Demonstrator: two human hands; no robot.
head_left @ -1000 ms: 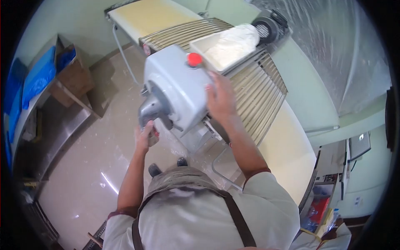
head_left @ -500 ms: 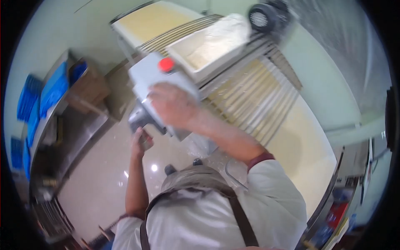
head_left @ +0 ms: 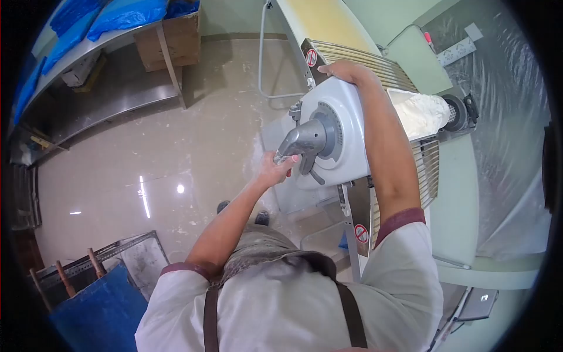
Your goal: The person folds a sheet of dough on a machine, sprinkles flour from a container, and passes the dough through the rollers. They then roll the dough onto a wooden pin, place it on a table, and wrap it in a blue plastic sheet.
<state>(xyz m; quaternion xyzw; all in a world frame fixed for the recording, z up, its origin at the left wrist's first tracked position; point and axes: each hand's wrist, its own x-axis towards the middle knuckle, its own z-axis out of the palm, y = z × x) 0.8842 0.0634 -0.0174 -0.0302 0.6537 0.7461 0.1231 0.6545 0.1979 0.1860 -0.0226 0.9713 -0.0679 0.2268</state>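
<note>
A dough sheeter's light grey housing point(head_left: 346, 117) stands in front of me, with a round dial point(head_left: 333, 132) and a thick grey lever point(head_left: 302, 139) on its side. My left hand point(head_left: 277, 169) is wrapped round the lower end of that lever, with the thumb pointing along it. Over the far top edge of the housing lies my right hand point(head_left: 347, 71), one digit stretched out to the left; its other fingers are partly hidden. Behind my right forearm sits a tray of white flour point(head_left: 419, 112).
Metal guard bars point(head_left: 358, 54) and a pale conveyor belt point(head_left: 325, 20) extend from the sheeter. At left, a steel shelf point(head_left: 126, 100) carries blue plastic bundles point(head_left: 126, 17) and a cardboard box point(head_left: 170, 42). A blue board point(head_left: 105, 305) and wooden rolling-pin-like handles stand lower left.
My view has turned, so the sheeter appears further right and its dial side shows. My right hand has moved to the housing's far edge. My left hand is now round the lever's end.
</note>
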